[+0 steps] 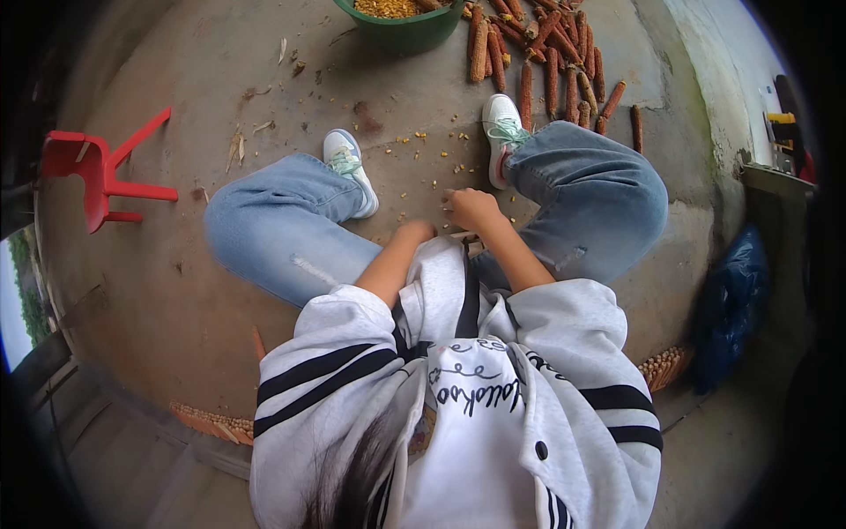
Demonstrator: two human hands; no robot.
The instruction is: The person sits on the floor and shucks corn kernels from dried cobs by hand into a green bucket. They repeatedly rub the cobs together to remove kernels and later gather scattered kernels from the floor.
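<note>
My left hand [416, 230] is low between my knees, its fingers mostly hidden beside the pale grey jacket [433, 264]. Just ahead and to the right, my right hand [472, 208] is curled with its back towards me. Whether either hand holds something is hidden. Loose yellow maize kernels [420, 135] are scattered on the concrete floor [357, 59] between my shoes. Beyond my feet stands a green plastic tub [403, 33] with shelled kernels [386, 8] in it. Many reddish stripped corncobs [552, 69] lie in a heap right of the tub.
A red plastic stool [99, 178] lies on its side at the left. Dark blue plastic sheeting or a bag [737, 311] sits by the wall at the right. Stacked corncobs [215, 421] line the floor behind me at the left, and more cobs [663, 368] are stacked behind right.
</note>
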